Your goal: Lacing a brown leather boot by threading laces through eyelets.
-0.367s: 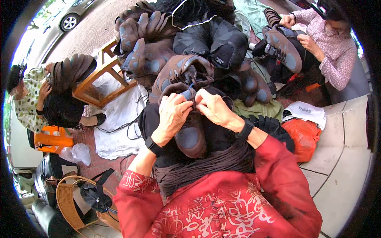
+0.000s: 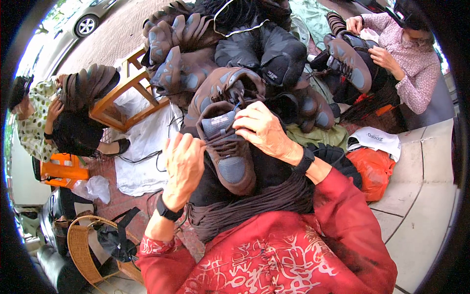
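Note:
A brown shoe with grey-blue toe and tongue [image 2: 231, 169] rests on my lap, toe toward me. My left hand [image 2: 183, 164] is closed beside the shoe's left side, its fingertips pinching a dark shoelace [image 2: 215, 138] that runs to the eyelets. At the upper right of the shoe's opening, my right hand [image 2: 264, 131] has its fingers bent and pressed against the eyelet edge by the tongue. Its fingertips partly hide what they grip. Just beyond sits another brown shoe [image 2: 210, 93] with its opening showing. A bundle of brown laces [image 2: 254, 203] lies across my lap.
Stacked brown and black shoes [image 2: 186, 68] crowd the space ahead, near a wooden stool frame [image 2: 105, 110]. One person [image 2: 416, 68] handles a shoe at right; another [image 2: 41, 117] sits at left. An orange bag [image 2: 373, 169], white cap [image 2: 374, 142] and wicker chair [image 2: 81, 245] are around me.
My left hand has moved left and toward me, away from the shoe's tongue, drawing the lace out. My right hand has shifted slightly and stays at the shoe, whose tongue is now uncovered.

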{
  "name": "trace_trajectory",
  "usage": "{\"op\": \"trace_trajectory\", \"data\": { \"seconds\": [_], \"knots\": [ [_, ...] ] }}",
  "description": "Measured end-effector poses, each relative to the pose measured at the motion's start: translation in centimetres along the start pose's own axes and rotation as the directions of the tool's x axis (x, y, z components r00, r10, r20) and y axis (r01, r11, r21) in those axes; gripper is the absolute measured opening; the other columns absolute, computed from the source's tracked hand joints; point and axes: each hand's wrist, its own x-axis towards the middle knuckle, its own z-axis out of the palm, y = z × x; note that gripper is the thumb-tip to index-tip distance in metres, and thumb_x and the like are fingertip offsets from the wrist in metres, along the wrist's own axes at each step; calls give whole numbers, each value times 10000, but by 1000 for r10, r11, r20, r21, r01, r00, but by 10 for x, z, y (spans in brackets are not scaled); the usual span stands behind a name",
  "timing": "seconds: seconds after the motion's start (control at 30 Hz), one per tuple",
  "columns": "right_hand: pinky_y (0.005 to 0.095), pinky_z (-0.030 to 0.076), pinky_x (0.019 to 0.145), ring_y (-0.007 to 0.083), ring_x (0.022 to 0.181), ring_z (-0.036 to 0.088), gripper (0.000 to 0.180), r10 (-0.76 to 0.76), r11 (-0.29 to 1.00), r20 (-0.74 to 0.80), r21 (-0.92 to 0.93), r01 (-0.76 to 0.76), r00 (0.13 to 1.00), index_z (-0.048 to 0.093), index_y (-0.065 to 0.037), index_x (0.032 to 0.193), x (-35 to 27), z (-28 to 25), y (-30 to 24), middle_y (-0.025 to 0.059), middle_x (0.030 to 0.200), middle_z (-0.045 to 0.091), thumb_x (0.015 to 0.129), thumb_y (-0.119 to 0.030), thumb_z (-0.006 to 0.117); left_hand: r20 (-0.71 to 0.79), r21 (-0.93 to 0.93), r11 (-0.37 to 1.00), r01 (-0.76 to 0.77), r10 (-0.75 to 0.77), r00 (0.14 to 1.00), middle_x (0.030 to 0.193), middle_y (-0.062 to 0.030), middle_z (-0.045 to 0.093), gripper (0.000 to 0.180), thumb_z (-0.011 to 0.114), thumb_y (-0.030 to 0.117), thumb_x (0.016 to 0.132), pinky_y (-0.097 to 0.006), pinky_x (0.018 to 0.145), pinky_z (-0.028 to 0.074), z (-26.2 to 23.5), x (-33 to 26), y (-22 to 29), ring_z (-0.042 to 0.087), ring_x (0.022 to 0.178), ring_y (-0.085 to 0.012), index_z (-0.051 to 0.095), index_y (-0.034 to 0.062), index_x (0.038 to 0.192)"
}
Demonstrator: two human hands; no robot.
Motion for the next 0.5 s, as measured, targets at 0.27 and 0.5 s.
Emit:
{"op": "trace_trajectory", "data": {
  "seconds": [0.27, 0.5],
  "knots": [
    [317, 456, 719, 227, 737, 574, 139, 159, 784, 192, 572, -242, 969, 659, -49, 862, 13, 20, -15, 107, 771, 615, 749, -129, 660, -44, -194, 981, -21, 13, 999, 702, -32, 481, 82, 654, 94, 673, -342, 677, 345, -5, 13, 2, 470, 743, -220, 600, 88, 734],
    [306, 454, 683, 216, 715, 573, 123, 363, 691, 197, 599, -405, 911, 655, -51, 839, 8, 12, -17, 100, 749, 604, 738, -120, 654, 51, -568, 823, -20, 59, 997, 938, -110, 551, 236, 664, 116, 702, -381, 849, 386, 12, 28, -22, 482, 972, -298, 585, 54, 915]
  ]
}}
